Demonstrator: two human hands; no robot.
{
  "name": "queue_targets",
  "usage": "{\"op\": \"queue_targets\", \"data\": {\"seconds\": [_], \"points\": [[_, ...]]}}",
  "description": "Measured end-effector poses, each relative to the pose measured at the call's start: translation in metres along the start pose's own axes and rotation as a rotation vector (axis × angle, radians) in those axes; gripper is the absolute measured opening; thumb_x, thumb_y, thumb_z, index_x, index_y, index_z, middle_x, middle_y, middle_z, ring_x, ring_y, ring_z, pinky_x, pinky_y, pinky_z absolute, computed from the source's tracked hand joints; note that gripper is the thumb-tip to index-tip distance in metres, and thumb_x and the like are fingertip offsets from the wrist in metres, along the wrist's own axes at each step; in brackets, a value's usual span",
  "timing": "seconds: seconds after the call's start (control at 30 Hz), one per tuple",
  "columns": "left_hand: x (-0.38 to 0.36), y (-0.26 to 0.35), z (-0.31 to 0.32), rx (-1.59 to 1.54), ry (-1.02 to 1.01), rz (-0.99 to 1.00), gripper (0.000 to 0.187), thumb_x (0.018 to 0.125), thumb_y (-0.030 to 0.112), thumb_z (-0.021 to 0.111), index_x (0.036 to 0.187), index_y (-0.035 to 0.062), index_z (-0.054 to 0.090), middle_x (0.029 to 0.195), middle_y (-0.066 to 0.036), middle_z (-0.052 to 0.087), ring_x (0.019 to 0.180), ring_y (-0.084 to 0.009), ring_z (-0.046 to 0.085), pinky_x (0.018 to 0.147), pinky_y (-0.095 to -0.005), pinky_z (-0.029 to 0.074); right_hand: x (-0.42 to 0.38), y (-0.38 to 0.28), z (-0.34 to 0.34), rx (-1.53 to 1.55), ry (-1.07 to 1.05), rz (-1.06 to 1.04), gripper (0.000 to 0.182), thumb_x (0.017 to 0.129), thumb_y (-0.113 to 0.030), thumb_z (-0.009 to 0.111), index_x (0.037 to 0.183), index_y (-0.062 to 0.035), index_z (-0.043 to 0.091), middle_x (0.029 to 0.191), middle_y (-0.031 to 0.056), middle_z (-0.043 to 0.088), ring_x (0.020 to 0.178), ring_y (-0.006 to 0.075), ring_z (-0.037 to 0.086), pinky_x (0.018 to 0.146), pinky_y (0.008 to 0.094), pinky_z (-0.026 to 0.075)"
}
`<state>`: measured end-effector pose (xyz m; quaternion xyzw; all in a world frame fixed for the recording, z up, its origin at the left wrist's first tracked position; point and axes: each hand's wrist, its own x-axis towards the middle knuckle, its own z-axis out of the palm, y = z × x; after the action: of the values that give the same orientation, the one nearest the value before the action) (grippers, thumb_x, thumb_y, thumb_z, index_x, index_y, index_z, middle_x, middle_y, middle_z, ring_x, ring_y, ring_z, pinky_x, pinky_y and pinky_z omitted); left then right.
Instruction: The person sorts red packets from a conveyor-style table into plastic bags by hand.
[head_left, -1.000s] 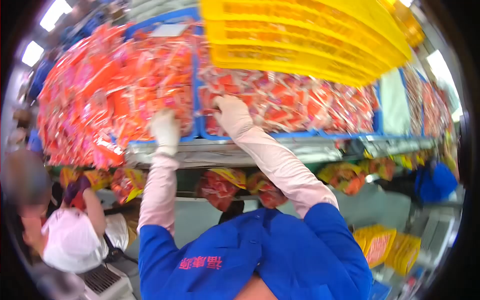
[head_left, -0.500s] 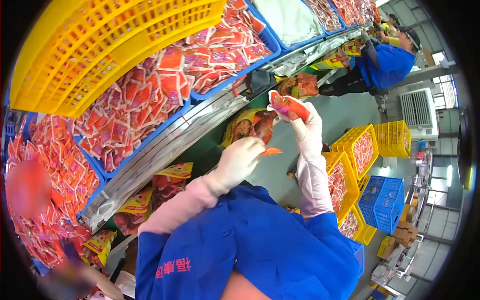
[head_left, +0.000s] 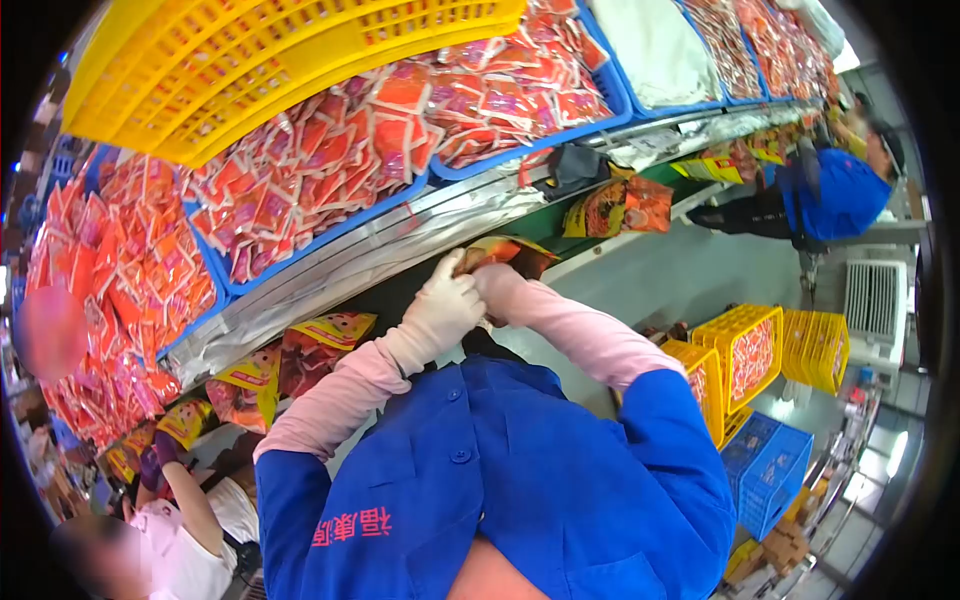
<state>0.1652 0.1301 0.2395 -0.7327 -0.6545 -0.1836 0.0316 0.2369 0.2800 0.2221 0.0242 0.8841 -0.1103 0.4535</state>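
Observation:
In front of my chest, on the green conveyor belt, a yellow-and-red printed plastic bag (head_left: 515, 250) is held at its mouth. My left hand (head_left: 440, 308), in a pale glove, is closed with its fingers pinching the near edge of that bag. My right hand (head_left: 494, 284) reaches into the bag's opening beside the left one; its fingers are hidden, so what it holds does not show. Beyond the belt, red sachets (head_left: 310, 170) lie heaped in blue trays (head_left: 420, 187).
A yellow crate (head_left: 290, 60) rests over the sachets. More printed bags (head_left: 600, 207) stand along the belt (head_left: 370, 290). Yellow crates (head_left: 740, 350) and a blue crate (head_left: 765, 470) are on the right. Co-workers (head_left: 835, 190) stand at both ends.
Both hands, which held red sachets apart in the air, have come together at the printed bag. My right hand has moved left and into its mouth. The view has shifted.

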Motion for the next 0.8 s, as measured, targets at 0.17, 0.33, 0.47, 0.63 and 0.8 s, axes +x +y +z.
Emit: {"op": "queue_targets", "data": {"seconds": [0.17,0.33,0.47,0.63,0.8], "points": [[-0.024,0.009,0.001,0.022,0.040,-0.098,0.006,0.076,0.014,0.061,0.070,0.0144,0.062,0.072,-0.002,0.056,0.079,-0.0201,0.061,0.111,-0.0567,0.040,0.028,-0.004,-0.035,0.003,0.005,0.039,0.024,0.085,-0.023,0.065,0.101,-0.0093,0.077,0.103,0.0147,0.075,0.096,0.0304,0.073,0.082,0.0443,0.057],[-0.049,0.007,0.009,0.106,0.182,-0.133,0.010,0.077,0.017,0.061,0.068,0.0158,0.066,0.070,0.000,0.061,0.087,-0.0200,0.064,0.113,-0.0561,0.037,0.019,-0.054,-0.014,-0.085,0.073,-0.050,0.024,0.084,-0.024,0.066,0.099,-0.0086,0.077,0.098,0.0155,0.075,0.093,0.0316,0.072,0.082,0.0441,0.056],[-0.081,0.002,0.012,0.087,0.109,-0.144,0.005,0.077,0.017,0.063,0.074,0.0165,0.067,0.080,0.000,0.065,0.093,-0.0191,0.064,0.111,-0.0521,0.039,0.017,-0.067,-0.014,-0.070,0.092,-0.021,0.025,0.082,-0.025,0.067,0.098,-0.0080,0.076,0.094,0.0162,0.074,0.091,0.0326,0.072,0.082,0.0440,0.056],[-0.182,-0.086,-0.116,0.077,0.541,-0.622,0.008,0.072,0.011,0.066,0.080,0.0118,0.065,0.084,-0.005,0.064,0.087,-0.0250,0.064,0.089,-0.0471,0.049,0.033,-0.077,-0.079,-0.138,0.087,-0.225,0.028,0.082,-0.030,0.066,0.097,-0.0073,0.074,0.090,0.0199,0.072,0.088,0.0378,0.069,0.083,0.0462,0.054],[-0.315,-0.223,-0.177,0.715,0.311,-1.213,0.022,0.077,0.022,0.073,0.095,0.0113,0.067,0.094,-0.008,0.067,0.095,-0.0278,0.064,0.080,-0.0469,0.047,0.040,-0.194,-0.196,0.152,0.839,-0.259,0.026,0.091,-0.023,0.063,0.108,-0.0037,0.067,0.094,0.0213,0.068,0.094,0.0386,0.067,0.084,0.0481,0.052]]}}
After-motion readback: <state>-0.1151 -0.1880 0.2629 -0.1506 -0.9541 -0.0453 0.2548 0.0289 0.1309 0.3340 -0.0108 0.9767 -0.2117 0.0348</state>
